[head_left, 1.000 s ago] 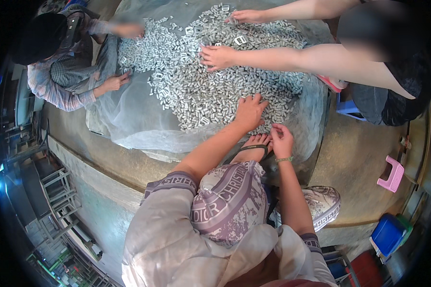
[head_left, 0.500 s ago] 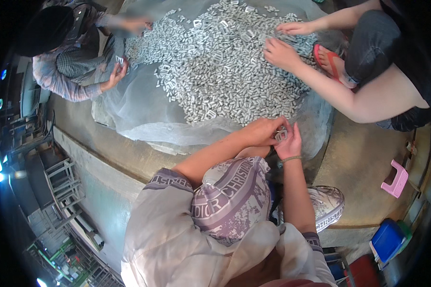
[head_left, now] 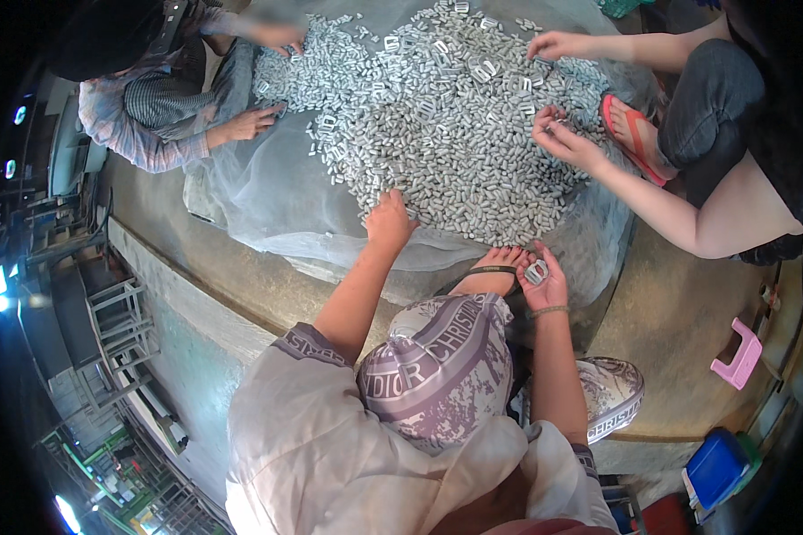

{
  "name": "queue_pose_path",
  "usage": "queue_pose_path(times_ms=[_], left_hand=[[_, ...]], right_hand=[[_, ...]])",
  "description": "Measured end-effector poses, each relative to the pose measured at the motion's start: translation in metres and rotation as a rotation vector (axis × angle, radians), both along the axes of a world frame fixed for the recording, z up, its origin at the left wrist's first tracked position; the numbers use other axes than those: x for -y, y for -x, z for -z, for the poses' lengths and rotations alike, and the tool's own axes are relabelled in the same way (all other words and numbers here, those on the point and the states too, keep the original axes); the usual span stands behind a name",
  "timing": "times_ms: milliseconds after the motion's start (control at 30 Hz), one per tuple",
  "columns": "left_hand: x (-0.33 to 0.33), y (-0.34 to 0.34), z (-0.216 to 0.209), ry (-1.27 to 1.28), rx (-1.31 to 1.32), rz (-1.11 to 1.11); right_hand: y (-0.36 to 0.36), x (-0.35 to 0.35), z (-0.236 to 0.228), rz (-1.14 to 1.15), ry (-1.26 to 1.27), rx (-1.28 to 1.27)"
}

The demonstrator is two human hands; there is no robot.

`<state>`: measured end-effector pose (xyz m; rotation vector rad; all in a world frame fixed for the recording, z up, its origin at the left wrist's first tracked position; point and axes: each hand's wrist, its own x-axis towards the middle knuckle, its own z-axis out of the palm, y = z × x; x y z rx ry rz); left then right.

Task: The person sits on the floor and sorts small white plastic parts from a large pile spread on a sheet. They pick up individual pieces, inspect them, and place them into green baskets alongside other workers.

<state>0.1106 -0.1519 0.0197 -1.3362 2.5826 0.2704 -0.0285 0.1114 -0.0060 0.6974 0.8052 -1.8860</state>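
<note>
Small silvery metal pieces (head_left: 455, 116), far too many to count, lay in one big heap on a thin grey see-through sheet (head_left: 268, 196) spread over the concrete floor (head_left: 678, 312).

Going left to right: sat at the far left edge of the heap, a co-worker in a striped long-sleeved shirt (head_left: 125, 116), both hands down on the pieces. Reached next into the near edge of the heap, the person's own left hand (head_left: 388, 218), fingers curled down and touching the pieces; could not tell whether anything was gripped. Held close to the body, just above a bare foot in a dark sandal (head_left: 491, 272), the person's own right hand (head_left: 544, 281), partly closed around one small square metal ring (head_left: 536, 270). Sat at the right, a second co-worker in dark trousers (head_left: 714, 98) and a red flip-flop (head_left: 632, 134), both hands picking at the pieces.

Could slip from such a light hold, that ring, and get lost back among the others. Could also roll off the sheet's near edge if the left hand pushed too hard.

Counted: three people, six hands, one heap, one sheet. Off to the right, one pink plastic stool (head_left: 739, 358) and one blue box (head_left: 716, 465).
</note>
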Motion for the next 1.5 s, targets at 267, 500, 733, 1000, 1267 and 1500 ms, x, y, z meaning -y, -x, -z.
queue_pose_path(times_ms=[267,500,733,1000,1267,1500], left_hand=[[0.037,0.061,-0.008,-0.055,-0.4,0.112],[0.068,0.105,0.041,-0.014,-0.233,0.174],[0.095,0.122,0.01,-0.247,-0.364,0.029],[0.078,0.137,0.019,-0.269,0.178,0.174],[0.065,0.106,0.0,-0.338,-0.319,0.168],[0.043,0.122,0.016,-0.22,-0.154,0.018]], right_hand=[[0.001,-0.008,-0.001,0.008,-0.068,-0.057],[-0.005,-0.001,-0.007,-0.024,-0.108,-0.08],[-0.007,-0.012,-0.002,-0.053,-0.106,-0.118],[-0.01,0.007,-0.015,-0.045,-0.16,-0.095],[-0.009,0.0,-0.014,-0.074,-0.178,-0.14],[-0.01,0.004,-0.013,-0.062,-0.159,-0.121]])
